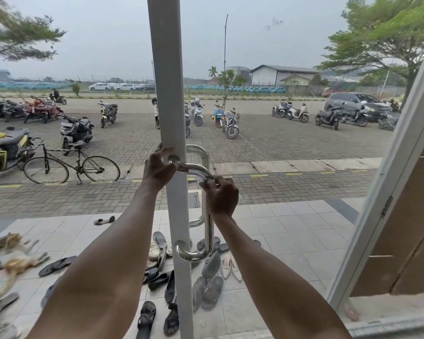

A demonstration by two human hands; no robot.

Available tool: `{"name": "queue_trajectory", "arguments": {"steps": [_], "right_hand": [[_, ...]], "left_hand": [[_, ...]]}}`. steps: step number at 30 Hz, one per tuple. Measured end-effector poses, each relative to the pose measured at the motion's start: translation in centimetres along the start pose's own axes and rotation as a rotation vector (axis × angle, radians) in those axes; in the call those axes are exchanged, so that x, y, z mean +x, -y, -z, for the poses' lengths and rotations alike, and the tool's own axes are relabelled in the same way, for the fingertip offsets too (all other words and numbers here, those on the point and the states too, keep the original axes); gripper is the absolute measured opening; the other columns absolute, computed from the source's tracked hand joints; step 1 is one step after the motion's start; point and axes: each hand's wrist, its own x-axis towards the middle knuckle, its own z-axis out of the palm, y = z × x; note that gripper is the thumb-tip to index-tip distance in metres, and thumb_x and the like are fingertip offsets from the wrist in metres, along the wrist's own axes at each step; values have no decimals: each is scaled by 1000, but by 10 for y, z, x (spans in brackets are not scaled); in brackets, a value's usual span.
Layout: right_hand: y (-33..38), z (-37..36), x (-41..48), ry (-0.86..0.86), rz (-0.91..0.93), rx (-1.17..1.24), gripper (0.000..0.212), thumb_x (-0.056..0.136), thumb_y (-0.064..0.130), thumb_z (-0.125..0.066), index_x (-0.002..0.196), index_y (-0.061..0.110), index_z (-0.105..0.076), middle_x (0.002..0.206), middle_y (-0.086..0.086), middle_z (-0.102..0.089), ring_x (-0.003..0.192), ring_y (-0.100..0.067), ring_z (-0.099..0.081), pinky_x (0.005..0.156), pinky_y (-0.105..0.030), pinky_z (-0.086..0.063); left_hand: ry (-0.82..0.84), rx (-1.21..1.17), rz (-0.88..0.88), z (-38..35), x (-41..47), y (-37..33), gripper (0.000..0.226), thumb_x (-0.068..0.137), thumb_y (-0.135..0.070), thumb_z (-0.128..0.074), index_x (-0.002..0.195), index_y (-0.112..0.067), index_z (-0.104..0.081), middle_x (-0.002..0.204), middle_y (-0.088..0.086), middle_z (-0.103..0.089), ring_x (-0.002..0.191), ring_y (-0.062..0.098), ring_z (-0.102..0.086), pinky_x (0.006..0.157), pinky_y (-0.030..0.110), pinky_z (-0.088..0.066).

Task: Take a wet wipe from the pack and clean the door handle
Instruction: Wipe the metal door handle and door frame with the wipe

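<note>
A chrome D-shaped door handle (207,231) is fixed to the white upright frame (168,94) of a glass door, with a twin handle behind the glass. My left hand (158,168) clasps the frame at the handle's upper mount (173,158), fingers round the frame's left edge and thumb on the handle's base. My right hand (222,195) is closed round the handle just below its upper bend. I cannot see a wet wipe under either hand, and no pack is in view.
Through the glass lie several shoes and sandals (162,282) on a tiled porch, with a bicycle (71,167) and parked scooters beyond. A second white door frame (387,182) slants along the right, with brown boards (406,241) behind it.
</note>
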Motion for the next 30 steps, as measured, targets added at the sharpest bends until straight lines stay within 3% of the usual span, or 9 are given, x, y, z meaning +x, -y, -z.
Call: {"name": "queue_trajectory", "arguments": {"steps": [2,6,11,15,17,20,24,28,30], "right_hand": [[-10,-3,-5,22,-32,-8,27,73,46,-75,83,20,-77,81,-2,-72,73,-20,-64,60,-24,-36],[-42,-10,-22,158,-109,-61,38,68,57,-71,78,20,-76,78,2,-73,73,-18,-66,62,-26,-47],[-56,-4,-28,352,-206,-17,29,67,42,-84,72,15,-73,78,-1,-74,73,-19,-66,64,-26,-47],[-41,2,-21,246,-36,49,28,71,44,-75,79,18,-70,76,3,-70,69,-12,-60,64,-23,-41],[-33,8,-16,183,58,151,28,78,38,-66,97,19,-73,86,5,-73,76,-8,-64,70,-22,-48],[-30,11,-13,84,159,248,23,90,26,-60,101,13,-74,91,2,-75,80,-6,-70,73,-20,-55],[-53,4,-32,126,60,288,14,90,24,-70,95,13,-77,89,3,-76,76,-1,-71,67,-12,-55],[-84,-2,-52,256,-64,129,10,77,30,-78,82,22,-78,79,11,-76,73,2,-68,75,-17,-51],[-81,-1,-49,323,-117,91,10,76,31,-79,81,22,-79,77,9,-76,69,2,-67,74,-18,-53]], "left_hand": [[16,-16,3,0,2,5,43,80,-23,-69,123,-21,-69,143,-17,-54,126,18,-56,99,20,-34],[27,-38,22,0,4,10,47,76,-29,-69,122,-23,-69,149,-18,-48,127,9,-52,107,23,-35],[-4,-64,24,-5,3,9,47,74,-27,-66,121,-22,-70,146,-19,-51,127,16,-55,108,27,-39],[-15,-71,27,-7,3,10,44,75,-25,-66,119,-23,-71,148,-18,-49,129,16,-53,110,26,-37],[-20,-49,25,-8,2,11,41,77,-23,-68,118,-24,-71,151,-16,-46,131,15,-51,112,27,-36],[-7,-44,18,-7,1,9,40,78,-24,-67,118,-23,-72,151,-15,-46,132,13,-51,107,20,-34],[5,-38,32,-4,-1,10,45,74,-31,-66,119,-26,-71,153,-15,-44,134,13,-50,112,26,-36],[6,-46,20,-3,-2,10,46,73,-33,-67,118,-27,-71,150,-17,-47,134,13,-51,113,29,-38],[-11,-62,27,-4,-1,9,43,76,-30,-68,119,-26,-71,153,-14,-45,136,13,-48,111,23,-34]]}}
